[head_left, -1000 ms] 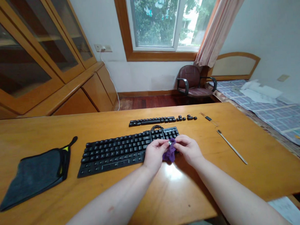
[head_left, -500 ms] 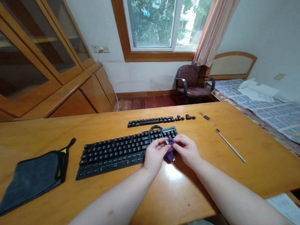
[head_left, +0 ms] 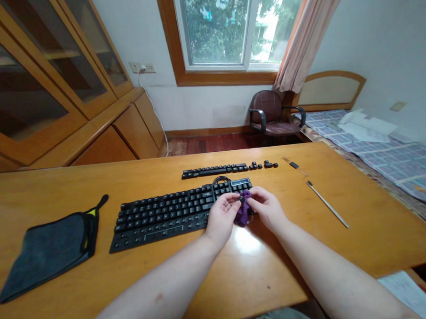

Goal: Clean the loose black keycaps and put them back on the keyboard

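Observation:
Over the right end of a black keyboard (head_left: 166, 213), my two hands meet. My left hand (head_left: 219, 216) pinches a small black keycap (head_left: 240, 199) between thumb and fingers. Held in the closed fingers of my right hand (head_left: 269, 209) is a purple cloth (head_left: 241, 218), bunched against the keycap and hanging below it. The keyboard's nearest rows are bare of caps, with their switches showing. Beyond it, loose black keycaps (head_left: 213, 170) lie lined up on the wooden table. My hands hide part of the keyboard's number pad.
A folded grey cloth (head_left: 50, 246) with black edging lies at the left. On the right are a thin brush (head_left: 328, 204) and a wire keycap puller (head_left: 293, 165). A coiled cable (head_left: 221, 179) sits behind the keyboard. The wooden table (head_left: 190, 292) has its front edge near my body.
The fingers have shifted slightly, turning the keycap so a dark face shows instead of a pale one. The purple cloth stays against it. The view has moved a little.

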A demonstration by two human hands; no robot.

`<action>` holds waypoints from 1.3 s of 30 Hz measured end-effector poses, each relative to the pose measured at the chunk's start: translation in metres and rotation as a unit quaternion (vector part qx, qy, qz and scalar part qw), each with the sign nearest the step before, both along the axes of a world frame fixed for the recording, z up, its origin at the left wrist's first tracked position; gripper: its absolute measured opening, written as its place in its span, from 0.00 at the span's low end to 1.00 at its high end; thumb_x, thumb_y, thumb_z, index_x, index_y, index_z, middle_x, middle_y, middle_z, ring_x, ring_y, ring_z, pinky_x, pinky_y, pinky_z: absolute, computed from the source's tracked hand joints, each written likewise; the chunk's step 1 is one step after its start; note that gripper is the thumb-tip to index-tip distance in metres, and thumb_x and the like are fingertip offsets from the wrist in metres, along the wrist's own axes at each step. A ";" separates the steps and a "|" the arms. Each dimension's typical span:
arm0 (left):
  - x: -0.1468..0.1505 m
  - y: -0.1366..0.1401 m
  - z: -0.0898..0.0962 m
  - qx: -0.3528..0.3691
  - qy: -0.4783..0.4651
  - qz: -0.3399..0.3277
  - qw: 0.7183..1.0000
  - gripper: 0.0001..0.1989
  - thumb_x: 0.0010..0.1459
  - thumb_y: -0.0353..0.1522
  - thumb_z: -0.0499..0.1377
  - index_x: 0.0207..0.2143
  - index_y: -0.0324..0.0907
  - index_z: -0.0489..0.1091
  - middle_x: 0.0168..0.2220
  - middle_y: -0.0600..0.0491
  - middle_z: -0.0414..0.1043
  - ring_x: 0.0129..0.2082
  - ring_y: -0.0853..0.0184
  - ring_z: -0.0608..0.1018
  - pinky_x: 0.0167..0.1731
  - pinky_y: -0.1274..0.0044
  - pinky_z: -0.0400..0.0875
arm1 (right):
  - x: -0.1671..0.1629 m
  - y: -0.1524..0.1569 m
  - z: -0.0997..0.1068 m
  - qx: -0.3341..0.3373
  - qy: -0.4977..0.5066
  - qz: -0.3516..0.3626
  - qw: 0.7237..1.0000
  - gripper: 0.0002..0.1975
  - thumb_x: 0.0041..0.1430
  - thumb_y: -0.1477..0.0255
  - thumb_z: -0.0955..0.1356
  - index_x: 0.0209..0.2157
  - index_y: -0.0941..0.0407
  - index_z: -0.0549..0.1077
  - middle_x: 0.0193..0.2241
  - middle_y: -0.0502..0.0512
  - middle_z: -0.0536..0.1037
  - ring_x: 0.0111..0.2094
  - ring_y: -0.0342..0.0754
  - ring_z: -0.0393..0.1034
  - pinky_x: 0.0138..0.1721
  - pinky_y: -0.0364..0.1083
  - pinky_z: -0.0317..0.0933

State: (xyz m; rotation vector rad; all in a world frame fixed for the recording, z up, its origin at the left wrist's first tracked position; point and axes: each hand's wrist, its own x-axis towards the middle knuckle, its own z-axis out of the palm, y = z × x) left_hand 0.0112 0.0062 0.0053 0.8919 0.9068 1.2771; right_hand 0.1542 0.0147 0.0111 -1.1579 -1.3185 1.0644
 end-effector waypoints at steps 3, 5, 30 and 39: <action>-0.001 0.000 0.003 -0.009 -0.002 -0.011 1.000 0.13 0.43 0.32 0.66 0.33 0.38 0.71 0.32 0.51 0.75 0.34 0.67 0.76 0.38 0.75 0.71 | 0.000 0.001 -0.003 -0.004 -0.001 0.003 1.000 0.07 0.48 0.67 0.70 0.27 0.55 0.74 0.27 0.51 0.71 0.23 0.41 0.62 0.23 0.41 0.57; -0.001 -0.001 0.006 -0.003 0.010 -0.011 1.000 0.13 0.42 0.32 0.66 0.33 0.38 0.72 0.34 0.50 0.75 0.36 0.65 0.76 0.40 0.73 0.71 | 0.001 0.001 -0.003 -0.004 -0.001 0.005 1.000 0.07 0.48 0.66 0.70 0.28 0.55 0.74 0.27 0.51 0.71 0.23 0.41 0.62 0.23 0.41 0.57; -0.004 0.000 0.001 0.078 0.114 0.058 0.989 0.13 0.44 0.28 0.63 0.36 0.42 0.76 0.36 0.50 0.74 0.38 0.65 0.76 0.43 0.72 0.72 | 0.004 0.001 -0.003 0.017 -0.002 0.100 0.995 0.09 0.50 0.66 0.70 0.32 0.56 0.76 0.33 0.54 0.71 0.27 0.42 0.65 0.25 0.42 0.61; -0.004 -0.002 0.001 -0.012 0.083 0.050 0.995 0.16 0.38 0.26 0.65 0.35 0.39 0.76 0.31 0.51 0.78 0.32 0.66 0.78 0.39 0.73 0.75 | -0.001 0.000 -0.003 -0.031 0.088 0.081 0.992 0.09 0.45 0.66 0.72 0.25 0.57 0.75 0.26 0.50 0.69 0.19 0.38 0.62 0.19 0.40 0.59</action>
